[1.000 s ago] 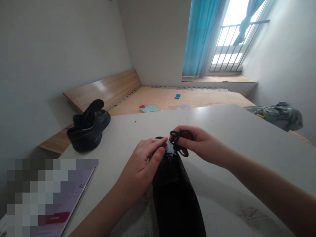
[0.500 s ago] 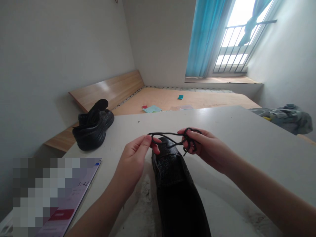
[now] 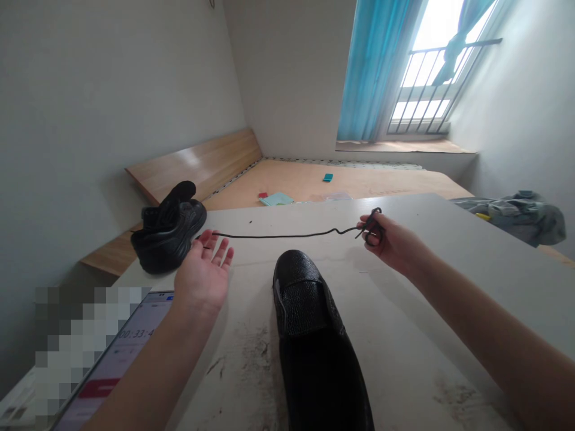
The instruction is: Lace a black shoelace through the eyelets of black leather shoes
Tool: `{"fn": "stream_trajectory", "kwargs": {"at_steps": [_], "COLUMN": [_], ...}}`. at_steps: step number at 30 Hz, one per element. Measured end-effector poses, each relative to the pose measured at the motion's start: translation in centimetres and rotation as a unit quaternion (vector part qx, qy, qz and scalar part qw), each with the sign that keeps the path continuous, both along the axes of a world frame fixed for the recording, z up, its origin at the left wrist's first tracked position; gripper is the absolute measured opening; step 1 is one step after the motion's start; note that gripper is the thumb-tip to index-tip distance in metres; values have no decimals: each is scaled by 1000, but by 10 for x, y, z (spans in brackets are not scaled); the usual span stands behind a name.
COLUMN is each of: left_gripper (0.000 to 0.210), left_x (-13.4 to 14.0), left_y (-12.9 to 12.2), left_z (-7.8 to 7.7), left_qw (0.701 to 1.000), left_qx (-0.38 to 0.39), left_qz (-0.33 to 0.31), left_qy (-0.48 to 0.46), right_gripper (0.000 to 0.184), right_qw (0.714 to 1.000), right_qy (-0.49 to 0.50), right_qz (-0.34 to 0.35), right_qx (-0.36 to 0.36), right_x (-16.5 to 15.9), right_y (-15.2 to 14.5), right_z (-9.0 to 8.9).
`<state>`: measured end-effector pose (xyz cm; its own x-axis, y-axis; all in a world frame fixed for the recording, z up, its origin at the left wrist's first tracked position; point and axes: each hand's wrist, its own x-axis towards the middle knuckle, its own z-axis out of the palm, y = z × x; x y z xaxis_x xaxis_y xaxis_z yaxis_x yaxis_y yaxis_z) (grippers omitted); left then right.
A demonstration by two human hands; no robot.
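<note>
A thin black shoelace (image 3: 278, 237) stretches almost straight between my two hands above the white table. One end lies at the fingers of my left hand (image 3: 202, 272), which is turned palm up, with the lace caught near the thumb and index finger and the other fingers loosely spread. My right hand (image 3: 389, 239) pinches the rest of the lace, bunched in small loops. Below the lace, a black leather shoe (image 3: 299, 293) stands on the table, toe pointing away from me; neither hand touches it.
Another black shoe (image 3: 168, 239), something dark standing up out of it, is at the table's left edge beside my left hand. A phone (image 3: 101, 383) with a timer lies front left, partly behind my forearm. Cloth (image 3: 521, 215) lies beyond the table's right edge. The white tabletop (image 3: 404, 353) has scuffs.
My hands have moved apart, the left to the left and the right outward. The lace, looped between them before, is drawn out into one long strand. The shoe stays in place.
</note>
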<state>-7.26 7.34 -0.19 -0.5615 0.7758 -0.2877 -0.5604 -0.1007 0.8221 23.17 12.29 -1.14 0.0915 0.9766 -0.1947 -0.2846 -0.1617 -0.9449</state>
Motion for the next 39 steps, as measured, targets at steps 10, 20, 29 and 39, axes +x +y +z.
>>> {"fn": "stream_trajectory", "kwargs": {"at_steps": [10,20,29,39], "left_gripper": [25,16,20,29], "left_x": [-13,-36,-17,17], "left_y": [7,3,9,-13], "left_z": [0,12,-1,-7], "left_qw": [999,997,981,894], "left_qx": [-8,-24,-39,15], "left_qz": [26,27,-41,-308], "left_qy": [21,64,183,323], "right_gripper": [20,23,32,12], "right_qw": [999,985,949,961], "right_qy": [-42,-168,-308,-124], "right_qz": [24,-45,-64,248], "right_qx": [-9,2,5,18], "right_x": [75,128,80,10], "right_y": [36,54,35,-8], "right_z": [-24,-35,-14,2]}}
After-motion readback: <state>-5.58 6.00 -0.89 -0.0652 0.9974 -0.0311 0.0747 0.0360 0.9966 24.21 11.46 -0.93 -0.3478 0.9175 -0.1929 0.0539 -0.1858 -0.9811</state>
